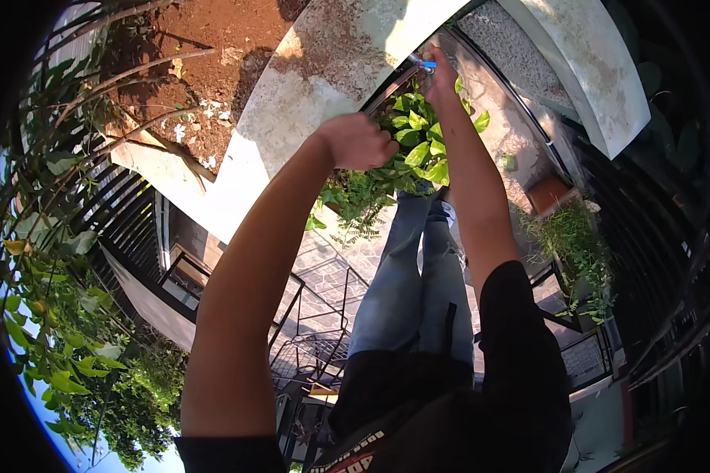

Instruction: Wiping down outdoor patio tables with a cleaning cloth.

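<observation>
My left hand [361, 142] is curled into a fist beside the edge of a pale, stained masonry wall [319, 65], just above leafy plants. Nothing shows in its fingers, though the palm side is hidden. Farther out, my right hand [441, 74] is at a metal tap with a blue lever handle [428, 64], its fingers bent close against the tap. Whether they grip it cannot be made out. Bright green leaves of a potted plant [417, 139] fill the space between my hands, with ferny foliage [355, 198] nearer my legs.
Reddish soil [225, 29] with fallen white petals lies beyond the wall at upper left. Bare branches and a black slatted fence [118, 207] stand at left. A black metal-frame chair [316, 343] is behind me on the stone paving [325, 254]. Another planter [547, 195] sits at right.
</observation>
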The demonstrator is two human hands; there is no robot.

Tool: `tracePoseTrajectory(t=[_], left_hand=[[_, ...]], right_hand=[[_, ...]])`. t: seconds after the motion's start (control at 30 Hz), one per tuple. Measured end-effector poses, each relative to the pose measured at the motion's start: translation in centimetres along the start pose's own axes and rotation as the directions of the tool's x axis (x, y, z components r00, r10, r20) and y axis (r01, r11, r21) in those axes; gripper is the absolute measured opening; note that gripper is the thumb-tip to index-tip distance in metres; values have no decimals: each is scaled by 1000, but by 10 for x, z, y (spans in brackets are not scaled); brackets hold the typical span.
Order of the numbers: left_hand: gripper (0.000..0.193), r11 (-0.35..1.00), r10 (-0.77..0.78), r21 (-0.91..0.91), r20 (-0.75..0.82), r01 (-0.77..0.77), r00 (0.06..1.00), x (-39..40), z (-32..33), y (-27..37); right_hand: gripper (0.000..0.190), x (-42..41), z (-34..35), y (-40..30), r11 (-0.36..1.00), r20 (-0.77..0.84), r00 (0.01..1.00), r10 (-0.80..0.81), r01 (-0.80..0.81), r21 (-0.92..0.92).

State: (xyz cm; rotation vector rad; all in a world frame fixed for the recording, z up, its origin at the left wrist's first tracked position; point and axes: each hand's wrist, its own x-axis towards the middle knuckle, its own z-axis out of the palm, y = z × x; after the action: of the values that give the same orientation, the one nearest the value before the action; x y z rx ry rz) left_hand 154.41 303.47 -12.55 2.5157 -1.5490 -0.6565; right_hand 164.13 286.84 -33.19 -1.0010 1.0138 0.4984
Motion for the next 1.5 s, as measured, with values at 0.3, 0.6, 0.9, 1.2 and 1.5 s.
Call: tracePoseTrajectory(t=[0.3,0.6,0.9,1.2,1.5], left_hand=[[23,1000,14,-19,57,-13,998,6,-5,-1],[25,1000,0,-20,88,2,996,6,-6,-1],[24,1000,2,-29,70,0,998,4,-3,1],[20,999,15,-42,48,-13,999,6,-1,-3],[23,997,-59,-40,39,61,997,2,-10,-4]], right_hand=[[27,-5,-20,-45,850,-72,959,-275,208,-485],[22,-67,-29,-93,505,783,543,-304,789,-351],[33,-125,1,-126,-561,844,517,-144,660,-500],[38,-119,-11,-84,-487,718,657,-229,561,-669],[26,-181,-66,-132,983,352,925,-141,174,-65]])
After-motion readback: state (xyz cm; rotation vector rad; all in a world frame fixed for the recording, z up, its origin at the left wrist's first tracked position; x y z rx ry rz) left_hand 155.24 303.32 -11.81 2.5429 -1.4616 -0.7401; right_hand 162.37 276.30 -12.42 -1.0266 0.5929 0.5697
